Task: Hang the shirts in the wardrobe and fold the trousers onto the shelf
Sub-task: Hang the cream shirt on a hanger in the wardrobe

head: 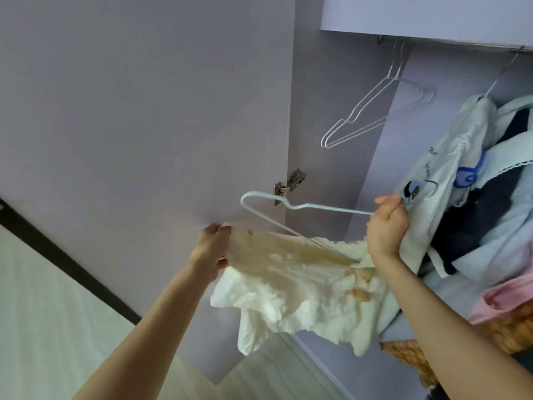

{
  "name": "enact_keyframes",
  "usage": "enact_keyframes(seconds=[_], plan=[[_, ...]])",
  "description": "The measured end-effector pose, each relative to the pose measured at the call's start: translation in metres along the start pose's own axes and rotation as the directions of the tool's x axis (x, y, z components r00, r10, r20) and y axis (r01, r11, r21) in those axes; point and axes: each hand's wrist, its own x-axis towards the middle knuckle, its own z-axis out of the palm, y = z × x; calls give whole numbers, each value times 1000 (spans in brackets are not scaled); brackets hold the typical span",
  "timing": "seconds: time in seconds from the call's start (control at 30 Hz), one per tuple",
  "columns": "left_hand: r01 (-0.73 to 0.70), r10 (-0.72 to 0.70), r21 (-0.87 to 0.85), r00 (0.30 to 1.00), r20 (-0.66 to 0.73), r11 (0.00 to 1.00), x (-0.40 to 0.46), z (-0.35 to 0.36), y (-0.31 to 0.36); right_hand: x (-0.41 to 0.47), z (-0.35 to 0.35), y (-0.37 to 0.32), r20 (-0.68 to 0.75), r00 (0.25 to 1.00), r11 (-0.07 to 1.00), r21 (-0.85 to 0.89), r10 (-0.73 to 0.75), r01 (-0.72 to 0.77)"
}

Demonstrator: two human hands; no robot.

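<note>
- Shirt point(288, 272), cream and crumpled, hangs limp at 6 o'clock below the pale hanger point(288, 207); looks light, soft, prone to slipping off.
- Left hand point(212, 246) pinches its edge at 9 o'clock.
- Right hand point(386, 223), at 3 o'clock, curls round the hanger's wire.
- Best grip, I'd say: the neckline, spread over the wire.
</note>
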Motion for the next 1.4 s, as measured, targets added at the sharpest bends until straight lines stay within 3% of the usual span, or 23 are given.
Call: enact_keyframes(seconds=[0.07,0.13,0.2,0.3,0.43,0.5,0.57,0.63,0.77,0.9,0.93,1.13,1.17,1.2,1.23,1.3,1.33,1.4], plan=[[-158,157,198,987,22,967,-1,-2,6,1,3,2,35,952,927,221,303,-303],[-308,289,324,951,109,895,-6,-2,19,-8,9,1,186,840,742,400,509,-538],[-423,360,388,905,226,819,-14,2,34,-24,21,-4,356,735,566,474,577,-674],[-511,382,433,854,352,743,-25,2,52,-52,47,-16,501,682,517,446,532,-731],[-542,349,283,780,519,791,-41,-14,74,-85,71,-29,568,752,704,381,333,-600],[-563,358,233,740,569,793,-49,-26,84,-99,78,-32,619,747,801,306,243,-515],[-590,374,241,726,577,771,-54,-36,91,-108,79,-34,662,729,864,251,177,-438],[-604,396,310,753,526,735,-54,-48,95,-109,78,-35,640,761,907,254,103,-337],[-591,449,580,805,387,560,-48,-82,91,-83,70,-41,402,916,953,279,-3,-119],[-512,486,829,797,360,226,-36,-93,59,-48,61,-46,259,962,969,246,-80,14],[-470,497,863,802,330,184,-33,-90,51,-41,58,-47,241,963,974,214,-121,69],[-202,451,965,886,108,167,-24,-60,19,-16,35,-45,254,924,958,60,-286,280],[-168,420,967,905,74,192,-23,-56,16,-14,32,-44,252,923,956,38,-291,292],[-167,389,944,920,47,283,-21,-52,12,-12,29,-42,246,924,954,17,-293,298],[-186,352,872,936,16,454,-18,-48,8,-11,27,-41,236,926,953,-4,-294,304],[-152,212,502,975,-63,851,-13,-41,1,-11,24,-38,213,933,952,-41,-288,304],[-86,113,272,990,-84,958,-11,-36,0,-10,22,-35,195,937,951,-55,-289,304],[66,-71,-128,997,-34,990,-11,-29,-4,-9,21,-31,156,941,947,-71,-299,313]])
